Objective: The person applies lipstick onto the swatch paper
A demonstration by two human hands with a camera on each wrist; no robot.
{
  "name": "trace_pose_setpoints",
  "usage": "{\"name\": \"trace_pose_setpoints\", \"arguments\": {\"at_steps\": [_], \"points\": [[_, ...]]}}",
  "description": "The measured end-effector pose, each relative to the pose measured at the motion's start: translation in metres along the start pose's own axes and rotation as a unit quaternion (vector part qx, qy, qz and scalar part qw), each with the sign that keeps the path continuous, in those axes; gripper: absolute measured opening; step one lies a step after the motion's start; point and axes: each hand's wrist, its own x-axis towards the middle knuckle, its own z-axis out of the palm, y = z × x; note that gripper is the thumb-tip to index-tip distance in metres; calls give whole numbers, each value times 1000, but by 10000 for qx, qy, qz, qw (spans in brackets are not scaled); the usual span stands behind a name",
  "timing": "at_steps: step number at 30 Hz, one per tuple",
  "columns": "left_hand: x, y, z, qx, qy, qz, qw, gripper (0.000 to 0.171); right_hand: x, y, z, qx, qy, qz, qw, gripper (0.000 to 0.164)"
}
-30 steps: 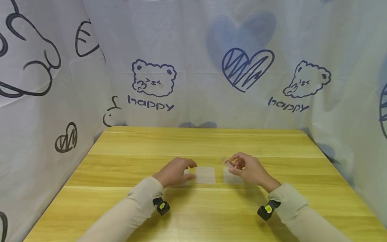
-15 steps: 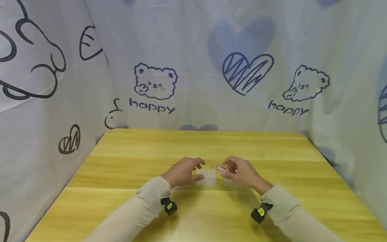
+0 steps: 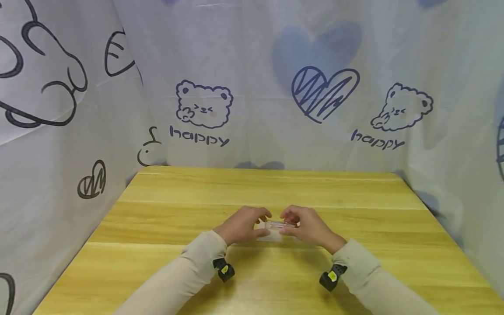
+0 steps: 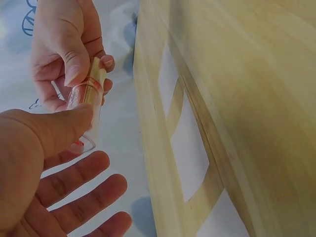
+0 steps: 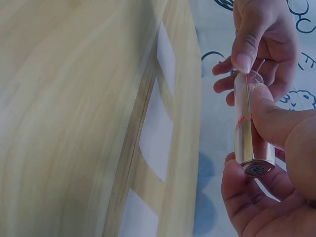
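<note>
And there it was: the right hand (image 3: 311,225) had thumb and fingers clamped on a lipstick tube (image 5: 245,143), gripping its base half. At nine o'clock from it, the left hand (image 3: 242,225) had its thumb and fingers apart around the other end; whether a tip touched, you couldn't tell.

What a shiny little piece! The body gleamed gold, red lettering ran across the side, a clear cap (image 5: 240,91) covered the far end with a dab of red inside, and a dark round label (image 5: 257,169) filled the bottom, its print too small to read. Seen from the head, the long axis lay nearly level across the view, cap to nine o'clock, bottom to three. From the right wrist, it ran lengthwise instead, cap at twelve, bottom at six.

The tube hung above the table, between both hands, over a white square (image 3: 271,236) that peeked out at six o'clock. Three such squares stood in a row in the wrist views, on a yellow wood-grain table (image 3: 252,188). Beige sleeves (image 3: 169,280) came in from eight and four o'clock, a black wrist camera (image 3: 223,270) on each arm.

Beyond, at twelve, rose a pale curtain (image 3: 252,57): a bear drawing (image 3: 204,105) at eleven, a scribbled heart (image 3: 325,94) at one, "happy" lettered beneath the bear.
</note>
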Motion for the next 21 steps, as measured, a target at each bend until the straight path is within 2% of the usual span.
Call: {"name": "trace_pose_setpoints", "arguments": {"at_steps": [9,21], "points": [[0,2,-3,-38,76,-34,10000,28,2,-1,0,196,-172,113,9996,22],[2,4,0,3,93,70,9999,33,-2,-3,-1,90,-121,60,9999,19]]}}
